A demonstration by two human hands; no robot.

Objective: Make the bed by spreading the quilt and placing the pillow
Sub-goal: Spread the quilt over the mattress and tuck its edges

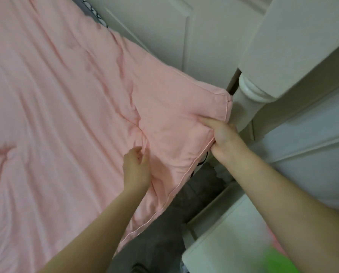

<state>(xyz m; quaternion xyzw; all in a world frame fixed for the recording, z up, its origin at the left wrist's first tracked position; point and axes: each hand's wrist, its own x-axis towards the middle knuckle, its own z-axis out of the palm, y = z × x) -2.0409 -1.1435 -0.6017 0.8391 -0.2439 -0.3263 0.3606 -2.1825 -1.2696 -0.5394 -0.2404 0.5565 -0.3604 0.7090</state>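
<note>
Right hand (222, 134) gripping pink quilt (66, 107) corner, left hand (136, 166) on it

A bed with a white-painted wooden frame (249, 89) and a turned corner post carries a pale pink, stitched fabric quilt (56, 95), which lies spread and creased over nearly its whole top. A strip of grey, black-patterned sheet (102, 18) shows beyond the quilt's far edge, beside the white panel.

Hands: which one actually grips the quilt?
The right hand, fingers pinching the pink quilt beside its corner. The left hand hangs loosely curled, holding nothing.
</note>
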